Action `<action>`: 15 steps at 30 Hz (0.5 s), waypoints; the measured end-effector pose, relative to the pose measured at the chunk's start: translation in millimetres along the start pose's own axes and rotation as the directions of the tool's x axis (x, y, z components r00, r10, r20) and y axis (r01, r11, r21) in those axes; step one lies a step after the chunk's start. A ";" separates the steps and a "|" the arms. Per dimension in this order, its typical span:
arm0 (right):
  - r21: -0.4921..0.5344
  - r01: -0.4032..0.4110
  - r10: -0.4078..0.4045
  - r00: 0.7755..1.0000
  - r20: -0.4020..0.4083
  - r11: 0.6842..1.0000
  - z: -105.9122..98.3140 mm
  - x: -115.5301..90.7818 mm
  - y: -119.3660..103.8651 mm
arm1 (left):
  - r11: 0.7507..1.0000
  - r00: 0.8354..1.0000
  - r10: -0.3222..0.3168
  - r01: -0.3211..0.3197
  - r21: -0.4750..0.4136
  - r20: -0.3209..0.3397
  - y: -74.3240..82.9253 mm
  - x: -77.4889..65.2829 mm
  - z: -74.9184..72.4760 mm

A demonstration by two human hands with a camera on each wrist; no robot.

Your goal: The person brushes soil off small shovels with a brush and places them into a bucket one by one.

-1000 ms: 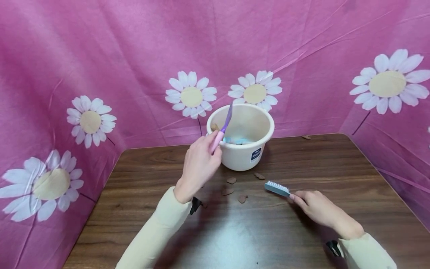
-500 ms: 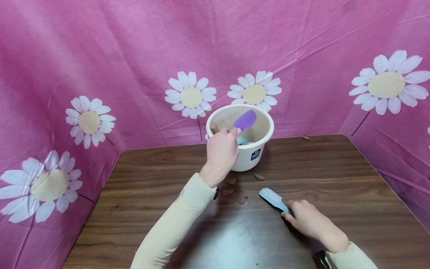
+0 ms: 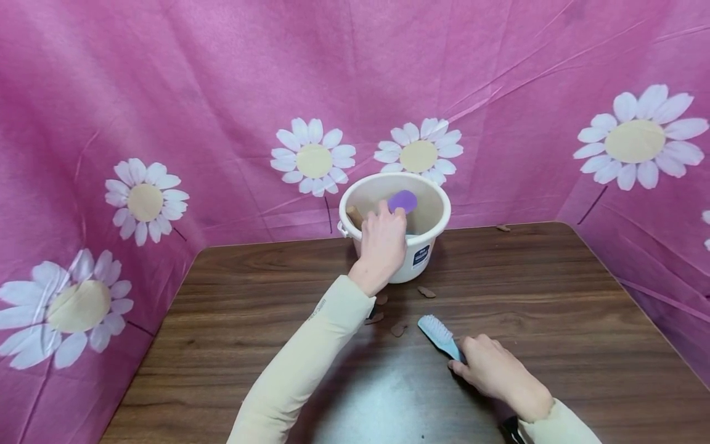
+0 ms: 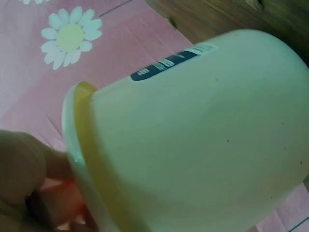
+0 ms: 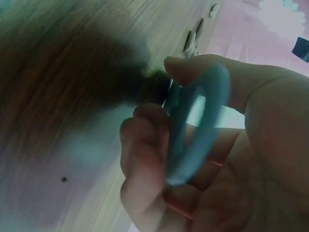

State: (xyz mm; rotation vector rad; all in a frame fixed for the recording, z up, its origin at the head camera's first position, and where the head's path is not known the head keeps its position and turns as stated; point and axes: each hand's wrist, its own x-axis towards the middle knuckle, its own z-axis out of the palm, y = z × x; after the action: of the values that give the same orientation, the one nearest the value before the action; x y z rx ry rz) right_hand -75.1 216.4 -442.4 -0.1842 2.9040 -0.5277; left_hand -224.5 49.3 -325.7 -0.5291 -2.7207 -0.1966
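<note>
My left hand (image 3: 383, 240) reaches over the near rim of a cream bucket (image 3: 444, 213). It holds a spatula with a purple blade (image 3: 402, 201) that tilts down inside; its pink handle (image 4: 63, 203) shows between the fingers in the left wrist view. My right hand (image 3: 493, 370) grips a light blue brush (image 3: 439, 334) low over the table, white bristles facing up. In the right wrist view the looped end of the brush handle (image 5: 212, 111) lies between thumb and fingers. A brown rod-like end (image 3: 354, 216) leans inside the bucket at the left.
Several brown flat scraps (image 3: 426, 291) lie on the wooden table (image 3: 266, 320) in front of the bucket, partly behind my left wrist. Another scrap (image 3: 503, 228) is at the back edge. A pink cloth (image 3: 233, 123) with daisies hangs behind and along both sides.
My left hand has moved right and over the bucket, and the spatula's blade has dropped from upright to low inside it. My right hand and the brush have shifted left and nearer.
</note>
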 end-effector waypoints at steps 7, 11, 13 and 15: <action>0.018 -0.003 0.002 1.000 0.013 1.000 0.5 2.2 -2.2 | 0.984 1.000 -0.022 0.026 -0.178 0.021 -7.0 -4.6 -7.6; 0.040 -0.012 0.010 0.999 0.039 0.999 -1.5 2.1 -1.3 | 0.955 0.999 -0.038 0.034 -0.293 -0.007 -15.5 -9.6 -14.9; 0.035 -0.004 0.003 0.999 0.041 0.999 -3.6 1.9 1.1 | 0.944 0.999 -0.043 0.031 -0.329 -0.029 -20.9 -12.9 -18.4; 0.023 0.004 -0.005 0.999 0.037 1.000 -7.0 2.0 4.6 | 0.935 0.998 -0.047 0.027 -0.353 -0.048 -26.9 -16.7 -21.8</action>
State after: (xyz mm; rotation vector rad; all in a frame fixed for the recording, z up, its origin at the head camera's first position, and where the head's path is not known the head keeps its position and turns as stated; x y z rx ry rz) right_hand -78.8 222.8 -437.9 -0.1953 2.8605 -0.5525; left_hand -213.5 14.5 -313.6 -0.5589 -2.6521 -0.7087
